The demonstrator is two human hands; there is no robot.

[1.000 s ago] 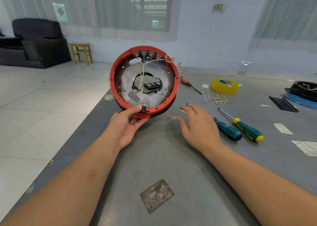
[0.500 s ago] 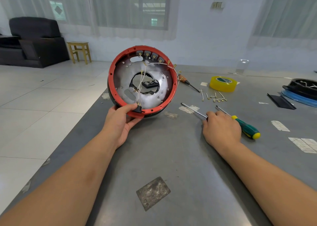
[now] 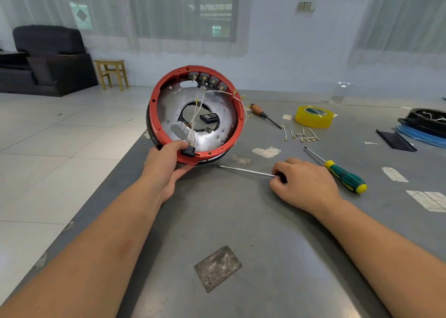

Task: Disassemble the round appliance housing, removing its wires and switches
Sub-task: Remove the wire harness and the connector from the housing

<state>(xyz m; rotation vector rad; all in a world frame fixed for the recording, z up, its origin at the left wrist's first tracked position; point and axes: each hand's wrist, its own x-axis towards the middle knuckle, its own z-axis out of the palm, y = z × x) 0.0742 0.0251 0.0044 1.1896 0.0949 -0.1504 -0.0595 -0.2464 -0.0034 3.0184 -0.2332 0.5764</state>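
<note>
The left hand (image 3: pixel 169 165) curls its fingers (image 3: pixel 177 145) over the lower rim of the round red housing (image 3: pixel 154 114), holding it tilted on edge at the tabletop's (image 3: pixel 241 221) left side. The right hand (image 3: pixel 301 182) closes its fingers around a screwdriver (image 3: pixel 246 171) lying flat, handle hidden in the fist, shaft pointing at the housing. Inside, white wires (image 3: pixel 196 114) cross the metal plate, four grey switches (image 3: pixel 208 79) sit along the top rim, and a black connector (image 3: pixel 189 151) sits beside the thumb. Further right lie loose wire pieces (image 3: pixel 303 133), a green screwdriver (image 3: pixel 342 176), a wooden-handled one (image 3: pixel 261 113) and yellow tape (image 3: pixel 313 116). Some wires appear already removed; switches and remaining wiring are still to come out.
</note>
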